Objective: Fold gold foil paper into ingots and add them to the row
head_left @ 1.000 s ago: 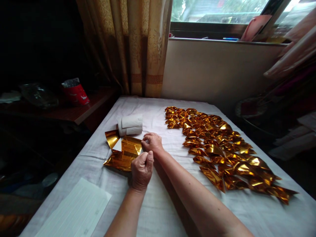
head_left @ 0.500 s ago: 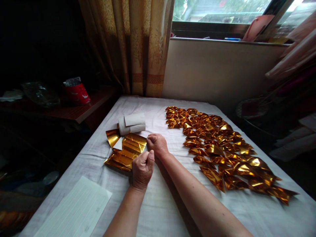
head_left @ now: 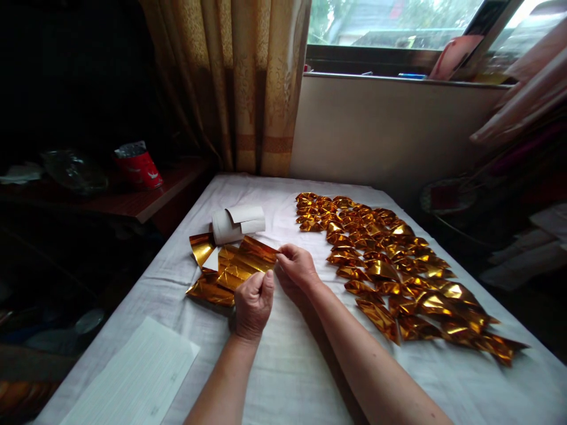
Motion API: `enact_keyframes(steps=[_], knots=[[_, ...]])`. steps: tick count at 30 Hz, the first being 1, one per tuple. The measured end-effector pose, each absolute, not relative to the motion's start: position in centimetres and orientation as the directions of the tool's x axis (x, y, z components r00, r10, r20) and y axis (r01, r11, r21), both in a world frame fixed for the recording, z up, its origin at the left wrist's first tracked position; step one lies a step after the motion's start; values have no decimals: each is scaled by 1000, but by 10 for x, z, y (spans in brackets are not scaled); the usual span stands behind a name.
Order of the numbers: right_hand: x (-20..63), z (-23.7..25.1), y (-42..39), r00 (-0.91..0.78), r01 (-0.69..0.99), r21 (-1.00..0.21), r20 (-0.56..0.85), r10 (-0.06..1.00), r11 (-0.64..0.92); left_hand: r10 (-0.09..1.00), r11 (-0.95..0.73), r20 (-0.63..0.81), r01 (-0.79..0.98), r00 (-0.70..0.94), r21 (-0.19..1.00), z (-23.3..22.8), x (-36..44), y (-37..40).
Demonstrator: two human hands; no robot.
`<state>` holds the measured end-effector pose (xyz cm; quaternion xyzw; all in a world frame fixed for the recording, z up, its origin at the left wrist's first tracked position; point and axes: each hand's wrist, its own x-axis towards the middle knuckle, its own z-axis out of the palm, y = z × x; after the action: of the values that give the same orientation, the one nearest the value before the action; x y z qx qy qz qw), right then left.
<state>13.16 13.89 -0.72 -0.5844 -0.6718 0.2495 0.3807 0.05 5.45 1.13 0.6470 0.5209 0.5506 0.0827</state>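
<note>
My right hand (head_left: 297,264) pinches the right corner of a sheet of gold foil paper (head_left: 261,252), which is lifted and slanted over the creased foil below it. My left hand (head_left: 254,304) is closed in a fist, thumb up, at the near right edge of the gold foil stack (head_left: 210,289); the foil runs into its fingers, and their inner side is hidden. Behind the foil lies a white paper roll (head_left: 239,224) on its side, with a loose flap. A curved piece of gold foil (head_left: 202,248) sticks out at its left.
Many folded gold foil pieces (head_left: 381,268) lie in rows on the right of the white-covered table (head_left: 283,378). A pale lined sheet (head_left: 133,375) rests at the near left. A red container (head_left: 139,168) stands on a dark side table; a curtain (head_left: 248,88) hangs behind.
My right hand has moved right and slightly down, pulling the foil sheet's corner with it. The paper roll has turned and shifted slightly right. My left hand has stayed nearly in place.
</note>
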Motion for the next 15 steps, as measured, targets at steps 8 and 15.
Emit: enact_keyframes(steps=[8, 15], knots=[[169, 17, 127, 200, 420, -826, 489, 849, 377, 785, -430, 599, 559, -157, 709, 9, -1, 55], [191, 58, 90, 30, 591, -522, 776, 630, 615, 753, -367, 532, 424, -387, 828, 3, -5, 63]])
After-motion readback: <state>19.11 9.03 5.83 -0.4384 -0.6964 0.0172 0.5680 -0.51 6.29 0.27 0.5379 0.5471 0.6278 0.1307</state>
